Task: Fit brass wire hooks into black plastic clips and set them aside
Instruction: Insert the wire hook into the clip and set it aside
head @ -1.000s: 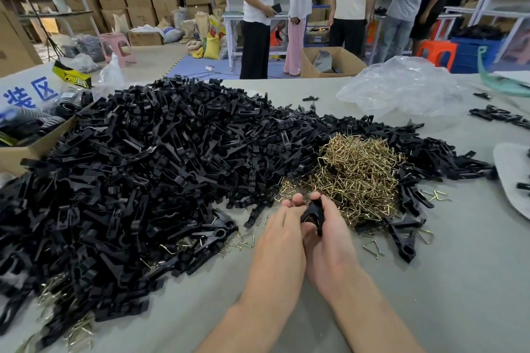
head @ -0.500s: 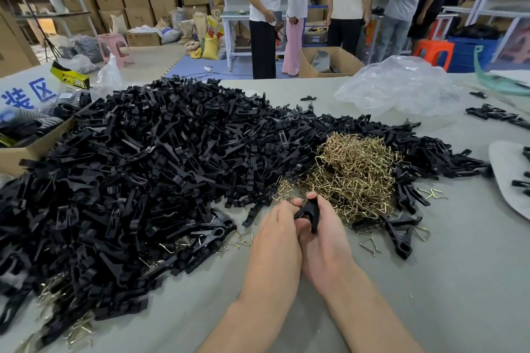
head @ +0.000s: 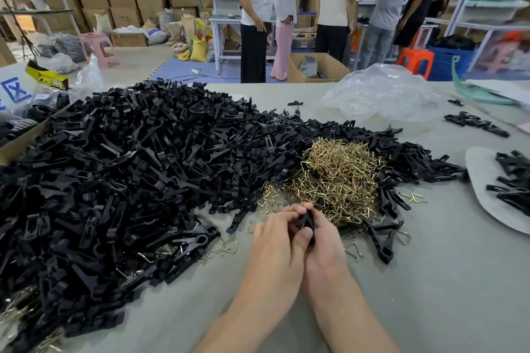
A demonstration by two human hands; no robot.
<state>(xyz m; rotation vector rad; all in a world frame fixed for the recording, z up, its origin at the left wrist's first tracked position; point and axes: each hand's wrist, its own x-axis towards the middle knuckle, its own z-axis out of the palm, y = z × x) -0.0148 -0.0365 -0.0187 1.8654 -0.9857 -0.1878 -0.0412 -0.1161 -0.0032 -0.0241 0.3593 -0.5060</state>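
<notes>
My left hand [head: 276, 241] and my right hand [head: 324, 241] are pressed together over the table, both gripping one black plastic clip [head: 306, 222] between their fingers. Most of that clip is hidden by my fingers, and no wire hook shows in it. Just beyond my hands lies a tangled heap of brass wire hooks [head: 338, 178]. A huge pile of black clips [head: 129, 175] covers the left and middle of the table. Loose hooks [head: 226, 246] lie scattered at the pile's near edge.
A clear plastic bag [head: 381, 94] lies at the back right. A grey mat [head: 487, 203] at the right edge carries several clips. A cardboard box [head: 17, 143] stands at the left. Several people stand at benches behind the table. Bare grey tabletop [head: 430, 281] stretches to my right.
My hands have drawn closer together around the clip. My left thumb now covers its lower part, and the fingers curl more tightly over it.
</notes>
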